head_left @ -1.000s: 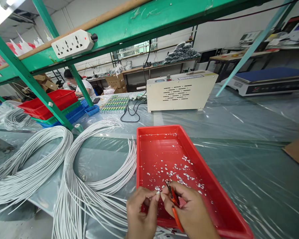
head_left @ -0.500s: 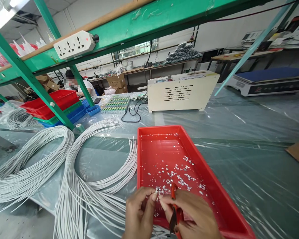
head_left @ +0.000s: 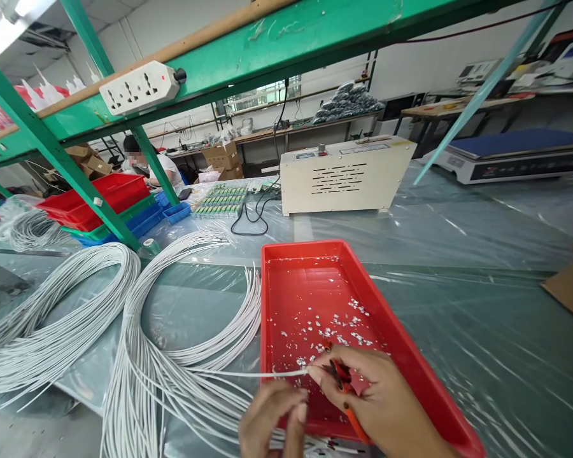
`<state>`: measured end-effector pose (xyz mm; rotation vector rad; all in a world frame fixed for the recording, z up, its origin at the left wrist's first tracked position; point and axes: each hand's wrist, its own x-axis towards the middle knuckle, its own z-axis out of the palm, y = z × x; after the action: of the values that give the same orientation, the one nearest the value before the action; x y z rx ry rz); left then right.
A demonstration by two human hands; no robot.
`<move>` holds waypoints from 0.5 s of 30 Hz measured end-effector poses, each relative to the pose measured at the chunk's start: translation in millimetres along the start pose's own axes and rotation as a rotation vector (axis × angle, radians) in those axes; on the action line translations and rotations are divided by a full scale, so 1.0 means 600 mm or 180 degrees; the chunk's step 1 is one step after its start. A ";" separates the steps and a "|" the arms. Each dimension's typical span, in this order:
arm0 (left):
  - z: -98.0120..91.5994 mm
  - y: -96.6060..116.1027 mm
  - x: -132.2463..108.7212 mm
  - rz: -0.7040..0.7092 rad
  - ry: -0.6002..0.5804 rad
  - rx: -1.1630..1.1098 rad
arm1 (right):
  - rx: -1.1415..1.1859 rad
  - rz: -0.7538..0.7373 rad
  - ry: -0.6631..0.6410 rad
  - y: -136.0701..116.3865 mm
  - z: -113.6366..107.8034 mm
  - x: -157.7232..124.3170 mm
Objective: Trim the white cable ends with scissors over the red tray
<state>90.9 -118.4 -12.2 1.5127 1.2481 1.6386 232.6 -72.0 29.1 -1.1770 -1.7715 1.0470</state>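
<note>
My right hand (head_left: 372, 391) is closed over the red tray, with orange-handled cutters (head_left: 356, 421) held in the palm. Between its thumb and forefinger it pinches the end of a white cable (head_left: 267, 374). Just below that cable is my left hand (head_left: 272, 416), slightly blurred, its thumb and fingers a little apart and nothing visible in them. Small silvery and white scraps (head_left: 334, 331) lie scattered in the red tray (head_left: 403, 356). From the left, a large bundle of white cables (head_left: 141, 356) runs under my left hand; several cable ends show near the tray's front edge.
Another coil of white cable (head_left: 95, 280) lies at the left. Behind the tray stands a cream metal machine (head_left: 344, 178); stacked bins (head_left: 100, 200) and a green frame post (head_left: 76, 168) are to its left. A scale (head_left: 516, 159) sits at the back right. A person (head_left: 167, 172) sits beyond.
My left hand has come off the cable end and moved down. My right hand now pinches the cable, which stretches straight to the left. The cutters have turned in my right hand.
</note>
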 end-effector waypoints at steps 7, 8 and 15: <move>0.026 -0.006 -0.005 -0.2424 -0.0002 -0.2477 | 0.1041 0.0661 -0.0085 0.001 0.007 -0.001; 0.026 -0.003 0.001 -0.2438 0.0180 -0.2546 | 0.1322 0.0841 -0.0164 0.000 0.008 0.001; 0.022 0.014 0.028 -0.2288 0.0626 -0.2432 | 0.2229 0.1617 -0.0403 -0.009 0.014 0.009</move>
<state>101.6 -103.8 1.2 0.3793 0.9198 1.5004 221.6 -69.9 31.8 -1.1239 -1.0302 1.8779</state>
